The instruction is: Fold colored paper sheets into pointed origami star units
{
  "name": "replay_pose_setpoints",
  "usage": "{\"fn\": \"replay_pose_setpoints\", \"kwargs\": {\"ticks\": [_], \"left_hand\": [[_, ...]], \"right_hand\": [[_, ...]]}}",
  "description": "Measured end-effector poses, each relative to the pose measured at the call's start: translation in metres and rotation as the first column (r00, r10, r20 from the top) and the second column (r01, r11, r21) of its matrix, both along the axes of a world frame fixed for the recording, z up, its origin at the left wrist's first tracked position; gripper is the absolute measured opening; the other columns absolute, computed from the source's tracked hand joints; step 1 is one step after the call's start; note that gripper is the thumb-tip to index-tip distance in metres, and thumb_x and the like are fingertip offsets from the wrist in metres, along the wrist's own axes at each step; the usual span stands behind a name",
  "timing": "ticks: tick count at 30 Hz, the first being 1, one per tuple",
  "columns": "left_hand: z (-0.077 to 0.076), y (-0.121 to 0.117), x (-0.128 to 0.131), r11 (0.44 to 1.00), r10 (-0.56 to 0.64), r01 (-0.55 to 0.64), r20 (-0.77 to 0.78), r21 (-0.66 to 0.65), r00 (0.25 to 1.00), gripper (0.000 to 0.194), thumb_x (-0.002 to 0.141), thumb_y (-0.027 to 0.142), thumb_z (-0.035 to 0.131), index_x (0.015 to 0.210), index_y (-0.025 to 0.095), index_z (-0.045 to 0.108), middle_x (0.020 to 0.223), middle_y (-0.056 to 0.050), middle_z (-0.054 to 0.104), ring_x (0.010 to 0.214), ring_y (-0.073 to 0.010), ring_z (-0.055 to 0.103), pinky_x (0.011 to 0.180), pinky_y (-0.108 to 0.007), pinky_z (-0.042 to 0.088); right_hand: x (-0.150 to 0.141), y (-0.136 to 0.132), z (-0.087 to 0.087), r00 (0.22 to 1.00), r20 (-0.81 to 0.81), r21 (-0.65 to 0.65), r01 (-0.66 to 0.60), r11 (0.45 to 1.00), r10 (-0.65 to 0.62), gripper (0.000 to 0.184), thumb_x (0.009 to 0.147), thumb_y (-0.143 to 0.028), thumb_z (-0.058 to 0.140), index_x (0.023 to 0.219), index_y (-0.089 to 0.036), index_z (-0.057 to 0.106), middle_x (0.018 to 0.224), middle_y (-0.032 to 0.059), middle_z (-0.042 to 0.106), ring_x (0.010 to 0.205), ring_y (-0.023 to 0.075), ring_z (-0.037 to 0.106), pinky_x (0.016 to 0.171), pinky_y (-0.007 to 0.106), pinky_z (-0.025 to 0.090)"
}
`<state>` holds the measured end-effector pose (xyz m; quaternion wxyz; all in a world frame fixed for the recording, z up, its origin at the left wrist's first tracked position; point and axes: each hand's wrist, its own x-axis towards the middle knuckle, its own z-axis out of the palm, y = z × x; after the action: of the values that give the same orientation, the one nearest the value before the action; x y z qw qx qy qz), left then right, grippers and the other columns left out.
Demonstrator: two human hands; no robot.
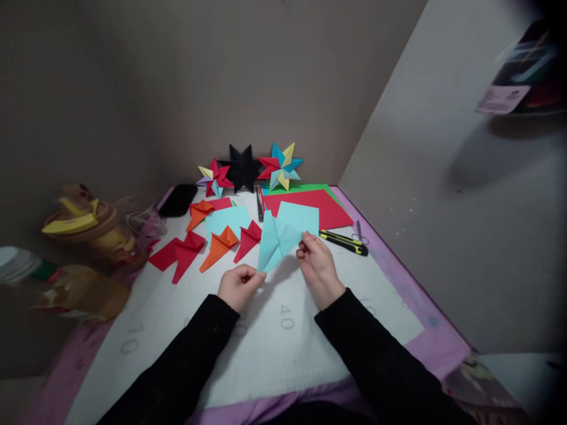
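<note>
I hold a partly folded light blue paper (283,236) up over a white cutting mat (266,342). My left hand (239,286) pinches its lower pointed corner. My right hand (316,265) pinches its right edge. Both sleeves are black. Just behind the paper lie folded units: two red ones (179,254) (248,238) and two orange ones (219,245) (199,211), plus a flat light blue sheet (225,219).
Three finished paper stars lean on the back wall: a multicoloured one (215,177), a black one (243,167), a red-blue-yellow one (281,166). Red (310,206) and green sheets lie behind. A yellow-black utility knife (343,241) and scissors (358,233) sit at right. Clutter (88,236) crowds the left.
</note>
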<state>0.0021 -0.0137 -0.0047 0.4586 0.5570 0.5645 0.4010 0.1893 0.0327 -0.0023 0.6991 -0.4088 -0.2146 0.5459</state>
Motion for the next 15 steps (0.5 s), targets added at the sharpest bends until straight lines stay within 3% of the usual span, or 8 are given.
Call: {"fn": "replay_pose_setpoints", "kwargs": {"ticks": [3,5,7,9,12,15], "left_hand": [[-0.001,0.001,-0.001,0.998,0.063,-0.063,0.004,0.011,0.998,0.034,0.065,0.044,0.066,0.051,0.017,0.049,0.047,0.006,0.039,0.047,-0.0083,0.035,0.047,-0.022,0.028],[-0.002,0.001,-0.002,0.998,0.064,-0.064,0.016,0.028,0.998,0.034,0.065,0.043,0.065,0.051,0.017,0.05,0.046,0.006,0.04,0.047,-0.0084,0.035,0.047,-0.022,0.029],[-0.004,0.001,-0.001,0.998,0.028,-0.028,0.017,0.053,0.999,0.032,0.066,0.042,0.065,0.05,0.017,0.052,0.047,0.005,0.044,0.047,-0.009,0.038,0.048,-0.022,0.031],[-0.005,0.001,0.001,0.998,-0.021,0.02,0.004,0.066,1.0,0.029,0.066,0.04,0.065,0.052,0.016,0.058,0.05,0.003,0.05,0.049,-0.01,0.043,0.049,-0.022,0.034],[-0.006,0.0,0.002,0.996,-0.061,0.064,-0.04,0.068,0.997,0.023,0.067,0.038,0.065,0.06,0.016,0.067,0.06,-0.001,0.059,0.053,-0.012,0.05,0.052,-0.024,0.039],[-0.007,0.001,0.001,0.997,-0.024,0.028,-0.062,0.071,0.998,0.023,0.068,0.037,0.066,0.065,0.015,0.07,0.064,-0.003,0.063,0.056,-0.013,0.052,0.054,-0.025,0.042]], "right_hand": [[-0.015,-0.009,-0.005,0.998,-0.038,0.002,-0.042,0.999,0.042,0.031,0.066,-0.046,0.071,0.081,-0.02,0.061,0.07,-0.0009,0.056,0.056,0.0099,0.045,0.045,0.021,0.032],[-0.033,-0.02,-0.01,0.97,0.039,0.009,-0.239,0.971,0.239,0.034,0.067,-0.048,0.069,0.084,-0.019,0.062,0.073,0.0008,0.059,0.057,0.011,0.047,0.046,0.022,0.032],[-0.048,-0.029,-0.014,0.876,0.136,-0.039,-0.462,0.886,0.463,0.029,0.062,-0.04,0.075,0.072,-0.016,0.062,0.062,-0.0005,0.057,0.053,0.0101,0.044,0.048,0.023,0.032],[-0.055,-0.034,-0.016,0.876,0.163,-0.049,-0.452,0.891,0.454,0.026,0.061,-0.035,0.076,0.063,-0.015,0.06,0.055,-0.0026,0.053,0.051,0.0088,0.041,0.05,0.023,0.031],[-0.05,-0.029,-0.016,0.94,0.124,-0.085,-0.309,0.947,0.318,0.028,0.056,-0.032,0.079,0.057,-0.015,0.056,0.048,-0.0065,0.047,0.046,0.0067,0.034,0.048,0.023,0.027],[-0.039,-0.023,-0.014,0.94,0.147,-0.111,-0.294,0.949,0.309,0.026,0.056,-0.032,0.078,0.059,-0.015,0.058,0.048,-0.0061,0.05,0.045,0.0064,0.036,0.047,0.022,0.027]]}}
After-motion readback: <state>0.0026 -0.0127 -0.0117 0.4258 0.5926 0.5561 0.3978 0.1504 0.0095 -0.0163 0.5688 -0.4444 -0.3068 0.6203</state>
